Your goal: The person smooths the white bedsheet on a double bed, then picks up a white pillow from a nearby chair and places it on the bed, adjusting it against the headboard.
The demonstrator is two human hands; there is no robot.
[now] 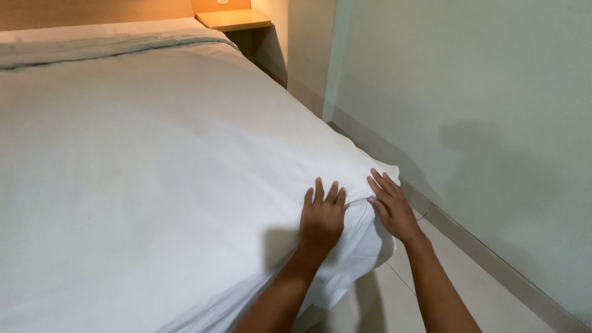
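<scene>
A white duvet (154,172) covers a bed and fills most of the head view. My left hand (322,216) lies flat, palm down, on the duvet near its near right corner, fingers spread. Just to its right, my right hand (392,206) rests on the side of that same corner (376,169), fingers extended and pressing the fabric where it drops over the mattress edge. Neither hand holds anything. The two hands are close together but not touching.
A pale wall (468,92) runs close along the bed's right side, with a narrow strip of tiled floor (456,271) between them. A wooden bedside shelf (234,20) and headboard (92,11) stand at the far end.
</scene>
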